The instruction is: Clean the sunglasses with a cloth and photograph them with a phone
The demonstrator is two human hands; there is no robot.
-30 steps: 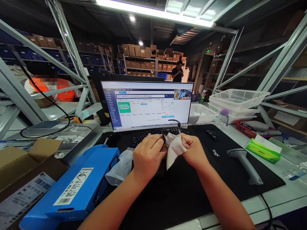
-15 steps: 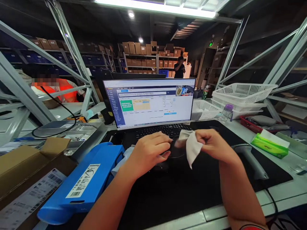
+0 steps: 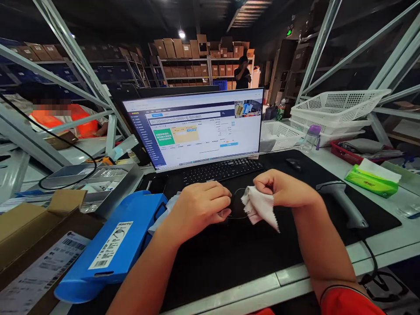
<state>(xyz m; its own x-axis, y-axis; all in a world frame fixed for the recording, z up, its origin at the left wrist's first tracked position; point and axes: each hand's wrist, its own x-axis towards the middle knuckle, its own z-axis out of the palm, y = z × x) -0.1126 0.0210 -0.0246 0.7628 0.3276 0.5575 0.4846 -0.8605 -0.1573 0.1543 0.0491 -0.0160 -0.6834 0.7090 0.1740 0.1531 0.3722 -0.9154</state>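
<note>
My left hand (image 3: 201, 203) is closed, fingers bent and thumb below, at the edge of a clear, thin-rimmed lens (image 3: 239, 204). The lens looks almost invisible against the black desk mat (image 3: 210, 267); only its outline shows. In my right hand (image 3: 278, 186) a pale cloth with zigzag edges (image 3: 260, 208) is pinched, its loose corner hanging down. The cloth overlaps the right side of the lens; whether they touch I cannot tell. Left of my left hand lies a blue box (image 3: 113, 245) with a white label, beside a crumpled pale wrapper (image 3: 164, 214).
A monitor (image 3: 200, 131) and keyboard (image 3: 223, 170) stand ahead. On the right are a mouse (image 3: 293, 164), barcode scanner (image 3: 344, 203), tissue pack (image 3: 372, 179), plastic bottle (image 3: 310, 139) and white baskets (image 3: 337, 107). An open carton (image 3: 42, 249) is at left; a co-worker in orange (image 3: 80, 120) sits beyond.
My right hand and the cloth have shifted slightly, and the cloth now hangs bunched lower over the lens's right side. My left hand keeps its grip. The view has tilted down.
</note>
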